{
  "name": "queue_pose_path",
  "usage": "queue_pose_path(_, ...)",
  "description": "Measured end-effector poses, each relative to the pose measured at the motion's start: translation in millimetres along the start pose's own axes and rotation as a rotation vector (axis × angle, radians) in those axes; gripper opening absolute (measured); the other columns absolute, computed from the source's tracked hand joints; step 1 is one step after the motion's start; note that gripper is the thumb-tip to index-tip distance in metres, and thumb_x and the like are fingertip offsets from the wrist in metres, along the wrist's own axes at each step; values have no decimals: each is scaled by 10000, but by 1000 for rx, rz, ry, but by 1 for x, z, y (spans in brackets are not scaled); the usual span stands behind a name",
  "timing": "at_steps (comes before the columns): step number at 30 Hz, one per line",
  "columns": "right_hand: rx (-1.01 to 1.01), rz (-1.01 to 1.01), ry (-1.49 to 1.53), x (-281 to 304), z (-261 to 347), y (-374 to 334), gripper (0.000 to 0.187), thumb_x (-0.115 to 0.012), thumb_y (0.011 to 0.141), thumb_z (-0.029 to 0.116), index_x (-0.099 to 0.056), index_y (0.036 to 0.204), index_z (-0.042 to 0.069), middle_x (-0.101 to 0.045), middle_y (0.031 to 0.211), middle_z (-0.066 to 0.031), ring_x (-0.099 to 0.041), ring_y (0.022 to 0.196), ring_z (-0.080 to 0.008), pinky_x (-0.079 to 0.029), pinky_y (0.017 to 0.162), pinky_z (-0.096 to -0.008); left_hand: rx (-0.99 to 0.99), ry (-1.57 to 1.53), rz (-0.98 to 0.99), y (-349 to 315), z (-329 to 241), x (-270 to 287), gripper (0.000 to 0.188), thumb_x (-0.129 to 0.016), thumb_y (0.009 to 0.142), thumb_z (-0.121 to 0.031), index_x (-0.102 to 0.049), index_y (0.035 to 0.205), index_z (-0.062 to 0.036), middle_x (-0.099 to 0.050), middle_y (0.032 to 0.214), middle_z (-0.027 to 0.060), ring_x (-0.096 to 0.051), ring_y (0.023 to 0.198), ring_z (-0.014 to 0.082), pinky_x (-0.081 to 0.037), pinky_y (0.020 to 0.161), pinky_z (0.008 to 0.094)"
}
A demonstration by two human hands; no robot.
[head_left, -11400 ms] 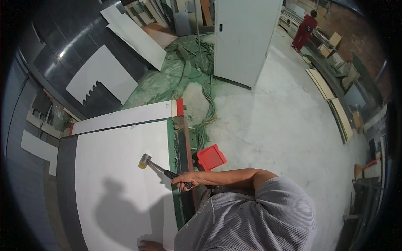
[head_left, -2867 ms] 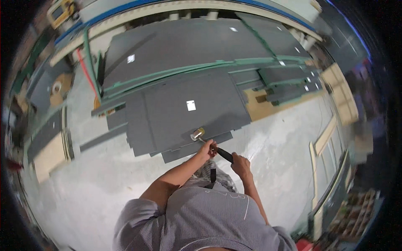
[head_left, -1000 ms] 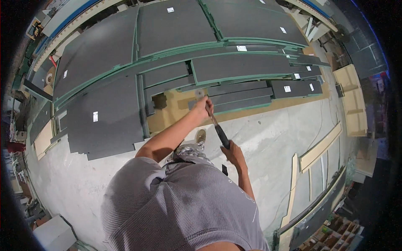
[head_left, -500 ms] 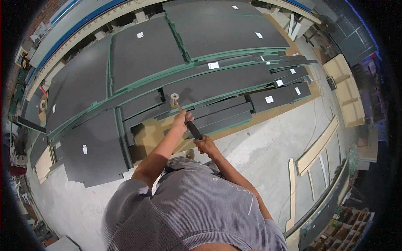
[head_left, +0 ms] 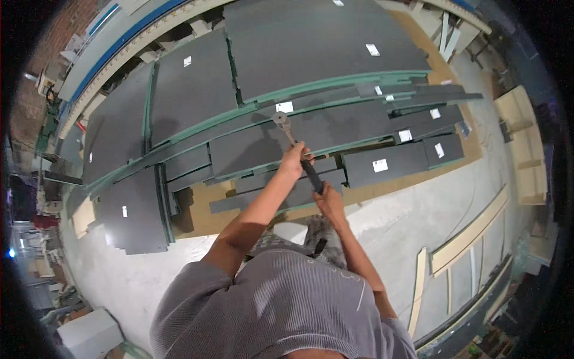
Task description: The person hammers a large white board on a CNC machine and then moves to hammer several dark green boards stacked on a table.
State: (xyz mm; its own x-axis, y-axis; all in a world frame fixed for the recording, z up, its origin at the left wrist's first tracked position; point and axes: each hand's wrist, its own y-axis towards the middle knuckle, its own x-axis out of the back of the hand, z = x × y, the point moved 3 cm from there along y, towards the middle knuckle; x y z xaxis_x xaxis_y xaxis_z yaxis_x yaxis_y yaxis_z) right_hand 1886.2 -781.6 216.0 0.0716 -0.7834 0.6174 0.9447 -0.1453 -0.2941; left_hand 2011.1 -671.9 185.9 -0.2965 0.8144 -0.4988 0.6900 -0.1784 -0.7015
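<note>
Both hands grip one tool (head_left: 312, 175) with a black handle, a metal shaft and a round, drum-like metal head (head_left: 280, 118); I cannot make out its exact kind. My left hand (head_left: 294, 160) is wrapped round it near the shaft. Closer to my body, my right hand (head_left: 327, 200) closes on the handle's lower end. The metal head is over a long dark grey panel (head_left: 341, 127) with green edges; I cannot tell whether it touches. Narrower grey panels (head_left: 269, 194) lie beneath my forearms.
Large grey panels (head_left: 323, 54) with white labels spread in stacks beyond the long panel, on a brown sheet (head_left: 382, 188). To the left sits a stepped grey panel (head_left: 133, 212). Pale wooden strips (head_left: 469, 230) lie on the concrete floor (head_left: 382, 227) at right, with a wooden shelf frame (head_left: 526, 140) further back.
The tool and both hands have moved to the right and slightly away from me across the panels. My view has shifted a little. The grip looks the same.
</note>
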Motion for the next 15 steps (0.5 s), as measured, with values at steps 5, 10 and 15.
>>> queue_pose_path(5,-58,105,16,75,-69,-8,299,-580,768,238,-498,944,12,-594,749,-217,-576,760,-402,-451,633,-444,29,61,89,7,85,-46,165,-559,844,-197,-445,901,-93,-524,779,58,-592,724,266,-493,635,426)
queue_pose_path(10,14,140,62,101,-113,5,299,-580,772,261,-518,903,-1,-553,672,-219,-562,609,-361,-433,567,-389,48,91,-18,33,128,-63,241,-559,833,-253,-400,947,-112,-509,825,51,-597,669,233,-496,608,416)
queue_pose_path(15,50,52,-49,135,-123,27,306,-572,776,270,-510,892,-6,-549,654,-195,-560,601,-341,-426,555,-395,32,-12,-20,45,128,-111,181,-573,836,-207,-434,886,-104,-515,731,45,-587,702,250,-490,594,418)
